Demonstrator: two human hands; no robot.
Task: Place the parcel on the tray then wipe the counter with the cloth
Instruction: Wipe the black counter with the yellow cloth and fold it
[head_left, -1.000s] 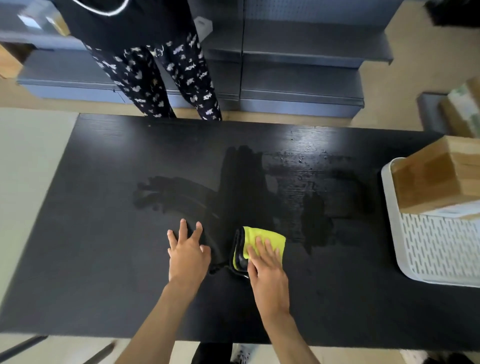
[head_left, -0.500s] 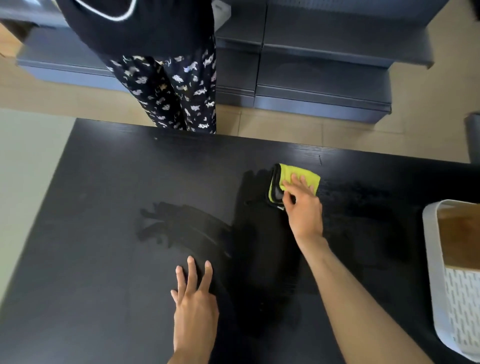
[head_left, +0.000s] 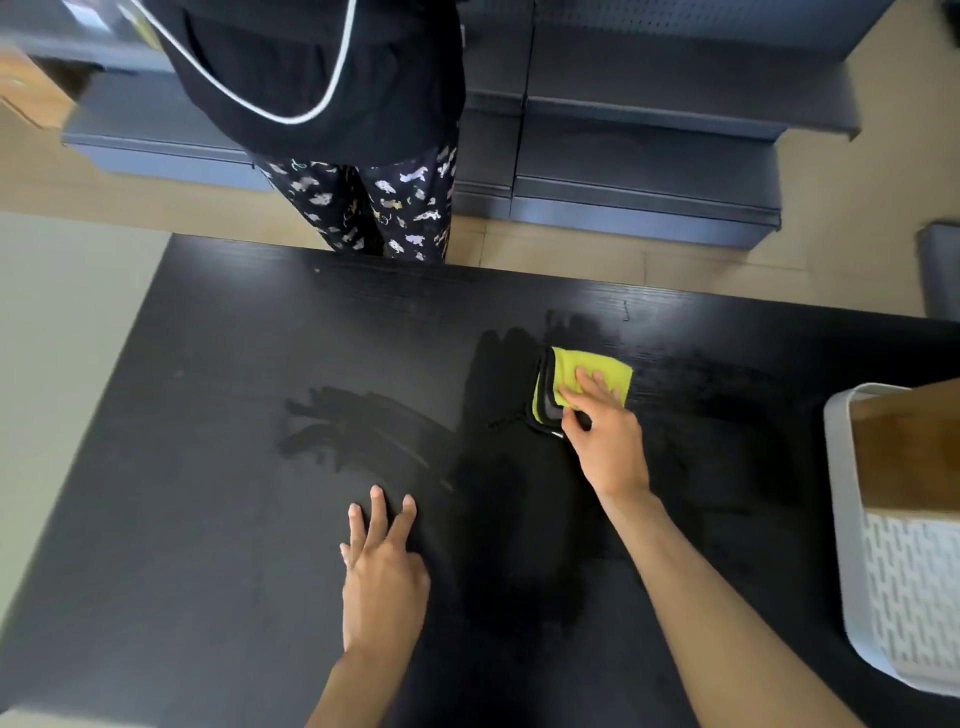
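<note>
Since a second ago the folded yellow-green microfibre cloth (head_left: 584, 382) has travelled from the near edge to the far side of the black wooden desk (head_left: 218, 395), leaving a dark wet streak. Right hand (head_left: 605, 441) fingers (head_left: 589, 382) press flat on it; left hand (head_left: 382, 571) rests splayed, empty. The brown cardboard parcel (head_left: 906, 447) sits in the white slotted plastic tray (head_left: 852, 519); wiping is under way.

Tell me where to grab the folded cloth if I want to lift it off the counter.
Pinch the cloth at its stacked dark edge, coming from the left: the layers there are thick and raised, while the right hand presses flat on the yellow top.
</note>
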